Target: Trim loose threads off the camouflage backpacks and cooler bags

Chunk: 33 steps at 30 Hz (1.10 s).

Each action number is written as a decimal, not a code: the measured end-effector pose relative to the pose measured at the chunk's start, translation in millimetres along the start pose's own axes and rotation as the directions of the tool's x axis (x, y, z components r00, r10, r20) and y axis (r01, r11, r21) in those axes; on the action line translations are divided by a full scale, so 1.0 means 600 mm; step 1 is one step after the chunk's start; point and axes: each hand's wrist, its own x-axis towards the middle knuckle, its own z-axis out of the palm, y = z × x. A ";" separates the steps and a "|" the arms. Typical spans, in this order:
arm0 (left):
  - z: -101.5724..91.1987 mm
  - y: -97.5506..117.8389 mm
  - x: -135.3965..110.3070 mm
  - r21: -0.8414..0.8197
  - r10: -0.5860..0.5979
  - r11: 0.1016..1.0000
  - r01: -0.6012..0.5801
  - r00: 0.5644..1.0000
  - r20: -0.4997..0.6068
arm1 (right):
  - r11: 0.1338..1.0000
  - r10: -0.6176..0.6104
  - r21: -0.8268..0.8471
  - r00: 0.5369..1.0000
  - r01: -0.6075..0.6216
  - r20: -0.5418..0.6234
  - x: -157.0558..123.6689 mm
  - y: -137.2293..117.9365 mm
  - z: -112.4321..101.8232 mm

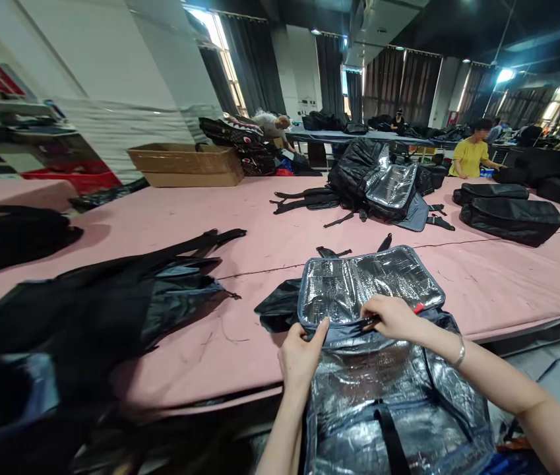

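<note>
At the lower centre and right of the frame, I have the silver-lined bag by the near edge of the pink desk. My left hand pinches the blue-grey seam between thumb and fingers, below the left corner of the lid; my right hand closes on a small dark part of that seam, too hidden to make out. I judge the work on this seam to be midway: the lid is already turned back and the lining bare, but the bag is not closed. At upper centre-right another silver-lined bag also lies open, and a dark bag lies at left, its stage unclear to me.
</note>
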 end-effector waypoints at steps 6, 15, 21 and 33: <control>-0.003 -0.006 -0.016 -0.038 0.092 0.994 -0.099 0.983 -0.157 | 0.983 0.093 0.147 0.988 -0.110 0.121 0.038 -0.012 0.008; 0.016 0.015 -0.033 0.310 0.605 0.787 -0.534 0.766 -0.217 | 0.948 0.185 0.231 0.969 -0.219 0.161 0.061 -0.002 -0.003; 0.034 0.039 -0.033 0.353 0.419 0.861 -0.365 0.904 -0.086 | 0.949 0.187 0.230 0.972 -0.215 0.139 0.061 0.008 0.002; 0.049 0.021 -0.013 0.229 0.449 0.881 -0.414 0.884 -0.126 | 0.907 -0.344 -0.319 0.920 0.274 -0.188 0.023 0.054 0.001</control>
